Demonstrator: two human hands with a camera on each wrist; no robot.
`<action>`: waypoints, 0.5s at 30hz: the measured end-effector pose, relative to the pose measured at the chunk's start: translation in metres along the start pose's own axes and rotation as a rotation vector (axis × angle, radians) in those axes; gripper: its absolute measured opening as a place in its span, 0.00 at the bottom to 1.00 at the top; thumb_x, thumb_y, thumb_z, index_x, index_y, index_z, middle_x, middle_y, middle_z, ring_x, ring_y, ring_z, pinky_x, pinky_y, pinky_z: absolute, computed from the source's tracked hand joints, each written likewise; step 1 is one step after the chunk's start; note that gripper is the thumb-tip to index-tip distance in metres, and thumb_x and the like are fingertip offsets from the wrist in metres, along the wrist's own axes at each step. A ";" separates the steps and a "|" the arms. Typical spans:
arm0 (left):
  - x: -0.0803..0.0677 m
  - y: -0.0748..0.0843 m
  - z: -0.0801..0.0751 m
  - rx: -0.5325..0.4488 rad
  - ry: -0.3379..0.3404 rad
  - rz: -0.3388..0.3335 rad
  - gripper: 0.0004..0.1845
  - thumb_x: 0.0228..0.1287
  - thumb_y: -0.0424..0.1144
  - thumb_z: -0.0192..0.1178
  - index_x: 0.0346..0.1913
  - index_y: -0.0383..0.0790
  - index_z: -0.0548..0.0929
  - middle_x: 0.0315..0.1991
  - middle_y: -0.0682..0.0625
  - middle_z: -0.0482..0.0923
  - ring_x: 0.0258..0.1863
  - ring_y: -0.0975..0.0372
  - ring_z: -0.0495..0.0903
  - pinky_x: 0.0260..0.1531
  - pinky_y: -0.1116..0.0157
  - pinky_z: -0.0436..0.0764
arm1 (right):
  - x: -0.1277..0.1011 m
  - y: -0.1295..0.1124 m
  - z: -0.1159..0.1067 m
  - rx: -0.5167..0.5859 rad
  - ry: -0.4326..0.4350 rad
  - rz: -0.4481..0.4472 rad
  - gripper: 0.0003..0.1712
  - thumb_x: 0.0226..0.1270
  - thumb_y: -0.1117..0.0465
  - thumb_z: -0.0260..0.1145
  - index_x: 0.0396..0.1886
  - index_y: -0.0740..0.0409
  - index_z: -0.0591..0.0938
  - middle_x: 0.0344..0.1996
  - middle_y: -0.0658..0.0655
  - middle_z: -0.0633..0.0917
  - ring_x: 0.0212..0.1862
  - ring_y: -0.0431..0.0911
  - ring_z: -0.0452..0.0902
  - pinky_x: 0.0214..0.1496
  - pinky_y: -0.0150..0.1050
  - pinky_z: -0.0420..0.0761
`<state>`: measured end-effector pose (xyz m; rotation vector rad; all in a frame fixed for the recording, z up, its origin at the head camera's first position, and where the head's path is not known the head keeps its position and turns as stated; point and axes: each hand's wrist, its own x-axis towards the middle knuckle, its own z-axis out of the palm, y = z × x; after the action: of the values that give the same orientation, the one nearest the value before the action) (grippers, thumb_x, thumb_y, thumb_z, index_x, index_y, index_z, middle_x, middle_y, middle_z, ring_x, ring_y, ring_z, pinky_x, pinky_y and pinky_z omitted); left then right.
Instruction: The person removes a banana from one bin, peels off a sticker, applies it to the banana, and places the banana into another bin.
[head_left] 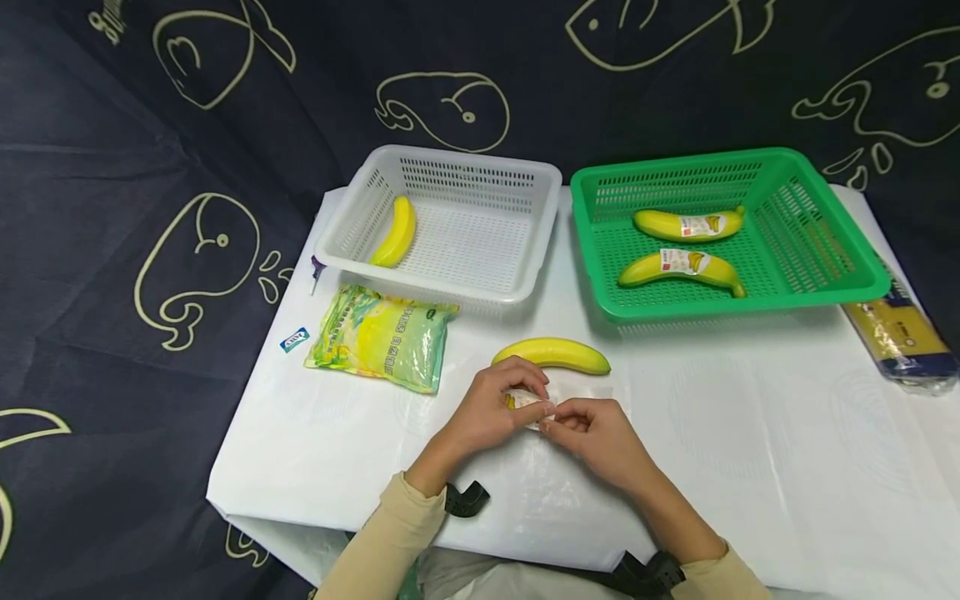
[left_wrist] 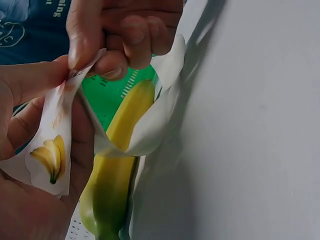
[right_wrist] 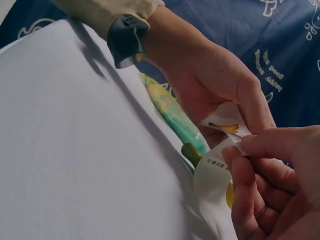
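Both hands meet over the front middle of the table, holding a white sticker strip point(left_wrist: 59, 117) printed with a small bunch of bananas. My left hand point(head_left: 489, 406) pinches one part between thumb and fingers. Right beside it, my right hand point(head_left: 600, 437) pinches the strip with thumb and index finger, the fingertips nearly touching the left thumb. A loose white length of the strip point(right_wrist: 212, 175) curls below the fingers. Just beyond the hands lies a yellow banana point(head_left: 555, 353) with no sticker visible on it; its near side is partly covered by the left hand.
A white basket point(head_left: 442, 287) at the back left holds one plain banana point(head_left: 396, 233). The green basket point(head_left: 720, 307) to its right holds two stickered bananas point(head_left: 686, 224). A yellow-green packet point(head_left: 386, 337) and small blue-white packet point(head_left: 295, 339) lie left; a gold-and-navy package point(head_left: 903, 333) lies far right.
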<state>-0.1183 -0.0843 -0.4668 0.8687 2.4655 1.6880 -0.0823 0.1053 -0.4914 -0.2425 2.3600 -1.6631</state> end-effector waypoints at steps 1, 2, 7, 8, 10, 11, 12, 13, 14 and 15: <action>0.000 0.005 -0.002 -0.008 -0.007 -0.010 0.06 0.52 0.30 0.71 0.30 0.37 0.83 0.40 0.48 0.80 0.45 0.58 0.78 0.46 0.65 0.76 | 0.001 0.005 0.000 -0.007 -0.002 0.001 0.06 0.59 0.56 0.72 0.30 0.54 0.87 0.18 0.50 0.82 0.20 0.40 0.73 0.22 0.33 0.73; 0.000 0.010 -0.004 -0.021 -0.018 -0.025 0.06 0.52 0.28 0.71 0.29 0.35 0.83 0.41 0.47 0.80 0.45 0.56 0.78 0.45 0.64 0.77 | 0.002 0.010 0.000 -0.009 -0.009 -0.002 0.07 0.59 0.55 0.72 0.29 0.53 0.86 0.17 0.49 0.81 0.19 0.40 0.73 0.21 0.33 0.73; -0.004 0.000 -0.005 -0.051 -0.061 -0.046 0.04 0.55 0.29 0.70 0.31 0.33 0.84 0.44 0.45 0.80 0.46 0.60 0.78 0.40 0.64 0.79 | 0.001 0.012 -0.002 -0.037 -0.029 -0.025 0.06 0.62 0.57 0.70 0.29 0.53 0.85 0.16 0.50 0.79 0.18 0.40 0.71 0.20 0.33 0.71; -0.004 -0.001 -0.006 -0.047 -0.064 -0.046 0.04 0.55 0.30 0.70 0.31 0.33 0.84 0.43 0.45 0.80 0.45 0.60 0.78 0.40 0.65 0.79 | 0.000 0.013 -0.002 -0.044 -0.029 -0.030 0.06 0.63 0.57 0.70 0.29 0.53 0.85 0.16 0.50 0.79 0.18 0.40 0.70 0.20 0.33 0.71; -0.004 -0.003 -0.006 -0.050 -0.066 -0.043 0.04 0.55 0.30 0.70 0.31 0.33 0.85 0.43 0.45 0.80 0.45 0.61 0.78 0.40 0.64 0.80 | 0.000 0.013 -0.002 -0.051 -0.025 -0.040 0.05 0.63 0.57 0.69 0.29 0.52 0.85 0.16 0.50 0.79 0.18 0.39 0.71 0.20 0.33 0.71; -0.004 -0.003 -0.006 -0.056 -0.065 -0.043 0.04 0.55 0.29 0.70 0.31 0.33 0.85 0.42 0.44 0.81 0.44 0.60 0.78 0.40 0.63 0.80 | 0.000 0.014 -0.002 -0.053 -0.024 -0.044 0.05 0.63 0.58 0.69 0.29 0.52 0.85 0.16 0.49 0.79 0.18 0.39 0.71 0.20 0.33 0.71; -0.004 -0.002 -0.007 -0.066 -0.061 -0.045 0.03 0.55 0.29 0.70 0.31 0.33 0.85 0.42 0.44 0.81 0.44 0.60 0.79 0.41 0.61 0.80 | 0.000 0.014 -0.002 -0.052 -0.024 -0.047 0.04 0.63 0.58 0.69 0.30 0.52 0.84 0.16 0.49 0.79 0.19 0.39 0.71 0.20 0.33 0.72; -0.004 -0.003 -0.007 -0.069 -0.058 -0.047 0.03 0.55 0.28 0.69 0.31 0.33 0.84 0.42 0.44 0.81 0.44 0.59 0.79 0.41 0.60 0.80 | 0.000 0.014 -0.002 -0.051 -0.023 -0.052 0.04 0.63 0.58 0.69 0.30 0.52 0.84 0.17 0.49 0.80 0.19 0.39 0.72 0.20 0.33 0.72; -0.004 -0.003 -0.007 -0.078 -0.057 -0.050 0.03 0.55 0.28 0.69 0.31 0.33 0.84 0.41 0.43 0.81 0.44 0.59 0.79 0.42 0.59 0.80 | -0.001 0.013 -0.002 -0.049 -0.021 -0.058 0.04 0.63 0.58 0.69 0.30 0.52 0.84 0.17 0.49 0.80 0.19 0.39 0.72 0.21 0.33 0.73; -0.005 -0.007 -0.005 -0.090 -0.055 -0.053 0.03 0.55 0.27 0.69 0.31 0.33 0.84 0.41 0.44 0.81 0.44 0.58 0.79 0.42 0.59 0.80 | -0.001 0.013 -0.001 -0.049 -0.019 -0.063 0.04 0.63 0.58 0.70 0.30 0.52 0.84 0.18 0.48 0.80 0.19 0.39 0.72 0.21 0.33 0.73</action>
<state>-0.1191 -0.0928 -0.4718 0.8209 2.3366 1.7187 -0.0818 0.1112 -0.5032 -0.3440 2.4051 -1.6242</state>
